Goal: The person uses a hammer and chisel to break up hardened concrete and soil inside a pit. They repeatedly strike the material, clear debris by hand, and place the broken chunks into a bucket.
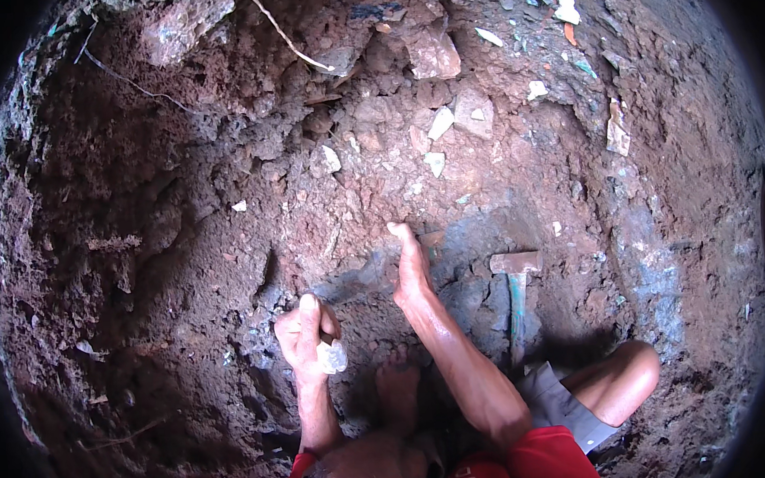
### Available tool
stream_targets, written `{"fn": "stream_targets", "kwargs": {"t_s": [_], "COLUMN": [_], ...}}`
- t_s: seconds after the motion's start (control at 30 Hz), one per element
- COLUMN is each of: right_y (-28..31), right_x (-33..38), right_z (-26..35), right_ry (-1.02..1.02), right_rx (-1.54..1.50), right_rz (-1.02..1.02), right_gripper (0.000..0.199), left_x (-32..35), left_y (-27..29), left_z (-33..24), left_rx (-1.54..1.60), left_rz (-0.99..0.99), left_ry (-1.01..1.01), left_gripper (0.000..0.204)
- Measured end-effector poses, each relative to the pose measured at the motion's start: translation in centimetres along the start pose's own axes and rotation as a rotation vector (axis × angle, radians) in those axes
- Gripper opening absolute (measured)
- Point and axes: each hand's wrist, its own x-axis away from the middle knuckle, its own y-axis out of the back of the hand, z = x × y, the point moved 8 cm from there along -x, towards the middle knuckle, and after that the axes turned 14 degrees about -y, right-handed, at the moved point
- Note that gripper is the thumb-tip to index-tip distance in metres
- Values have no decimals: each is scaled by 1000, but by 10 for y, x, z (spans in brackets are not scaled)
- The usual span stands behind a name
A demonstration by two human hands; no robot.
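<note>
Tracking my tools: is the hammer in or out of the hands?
Out; the hammer lies on the ground beside the right forearm.

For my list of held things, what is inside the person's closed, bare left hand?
A rough, white, stone-like lump shows at the lower edge of the left hand. The hand covers the rest; whether anything else is inside cannot be seen.

between the left hand (303, 331) and the right hand (410, 259), a gap over dirt (359, 253) lets a hand pass, narrowed by the stone (332, 357) in the left; nearer the body a foot (398, 387) blocks it. right of the right hand, the hammer (517, 297) is in the way, then the knee (636, 368). ahead of both lie chips (440, 123) and rocks (433, 56). left of the left hand, bumpy dirt runs open.
</note>
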Motion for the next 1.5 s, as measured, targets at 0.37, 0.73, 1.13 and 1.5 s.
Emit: {"fn": "stream_targets", "kwargs": {"t_s": [0.37, 0.73, 1.13, 1.5], "right_y": [12, 21, 10, 43], "right_x": [-6, -2, 10, -4], "right_z": [1, -5, 13, 2], "right_ry": [9, 25, 83, 70], "right_rx": [-117, -26, 51, -60], "right_rz": [-32, -166, -193, -275], "right_gripper": [39, 44, 51, 53], "left_x": [-14, -18, -15, -10], "left_y": [24, 33, 39, 37], "left_z": [8, 7, 28, 30], "left_rx": [-20, -52, 14, 13], "left_rz": [-56, -85, -115, -105], "left_ry": [37, 70, 50, 111], "left_gripper": [54, 53, 53, 51]}}
